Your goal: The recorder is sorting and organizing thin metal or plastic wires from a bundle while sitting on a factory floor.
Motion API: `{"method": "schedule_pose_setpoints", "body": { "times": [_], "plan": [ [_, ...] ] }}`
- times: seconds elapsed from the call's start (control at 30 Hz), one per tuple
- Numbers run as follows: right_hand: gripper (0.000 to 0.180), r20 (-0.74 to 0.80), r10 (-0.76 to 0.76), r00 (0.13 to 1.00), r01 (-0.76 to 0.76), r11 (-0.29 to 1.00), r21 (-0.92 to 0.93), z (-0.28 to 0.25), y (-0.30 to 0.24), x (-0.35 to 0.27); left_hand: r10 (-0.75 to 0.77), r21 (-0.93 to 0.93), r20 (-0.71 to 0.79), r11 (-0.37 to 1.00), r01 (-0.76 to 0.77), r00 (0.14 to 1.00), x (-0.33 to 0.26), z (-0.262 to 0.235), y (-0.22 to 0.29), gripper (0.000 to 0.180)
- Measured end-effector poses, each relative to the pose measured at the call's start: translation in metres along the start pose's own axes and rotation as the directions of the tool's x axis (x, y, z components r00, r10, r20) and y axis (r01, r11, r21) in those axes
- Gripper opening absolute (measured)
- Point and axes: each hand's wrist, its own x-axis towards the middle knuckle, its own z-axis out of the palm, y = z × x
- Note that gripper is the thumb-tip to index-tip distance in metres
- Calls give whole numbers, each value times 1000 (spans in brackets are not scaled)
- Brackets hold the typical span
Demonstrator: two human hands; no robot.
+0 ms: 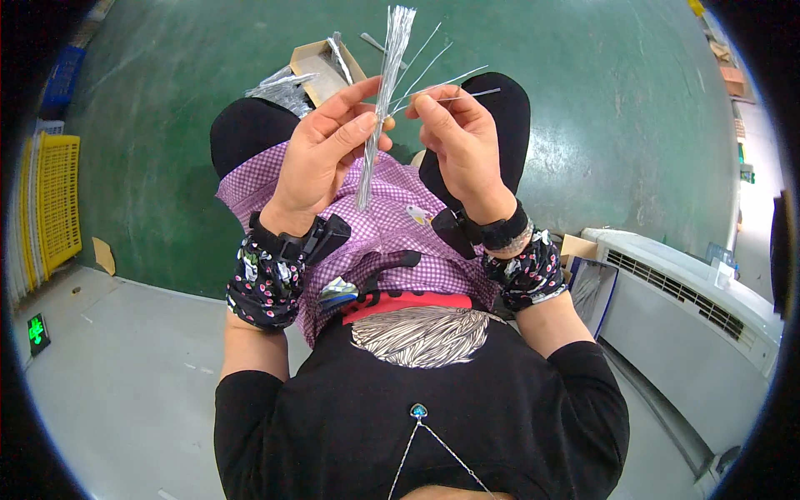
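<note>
My left hand (321,154) is closed around a bundle of thin silver wires (386,79) that stands nearly upright above my lap. My right hand (462,142) pinches a few single wires (442,83) fanned out to the right from the top of the bundle. Both wrists carry black bands and patterned sleeve covers. A pink checked apron (392,221) lies over my knees below the hands.
An open cardboard box (321,62) with more silver wire bundles (283,87) sits on the green floor ahead of my knees. A yellow plastic crate (58,200) stands at the left. At the right are a white slatted unit (692,292) and a small box (592,279) holding wires.
</note>
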Motion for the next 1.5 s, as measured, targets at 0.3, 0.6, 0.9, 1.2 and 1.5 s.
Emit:
{"method": "schedule_pose_setpoints", "body": {
  "times": [0.3, 0.6, 0.9, 1.2, 1.5],
  "plan": [
    [8, -62, -11, 998, 20, 989, 146, -2, -5, 6, -124, 167, 101, 980, 106, 987, -3, -2, -2, 34],
    [10, -150, -110, 983, 145, 957, 252, -19, -19, 24, -217, 207, 251, 964, 167, 943, -7, -7, -8, 15],
    [10, -147, -158, 976, 187, 960, 208, -23, -21, 27, -259, 165, 215, 960, 226, 942, -9, -9, -5, 15],
    [9, -292, -286, 913, 373, 873, 313, -69, -55, 46, -306, 186, 204, 945, 270, 930, -19, -21, -2, 16],
    [16, -171, -156, 973, 203, 929, 310, -46, -32, 21, -161, 115, 174, 983, 142, 972, -17, -2, 1, 30]
  ]
}}
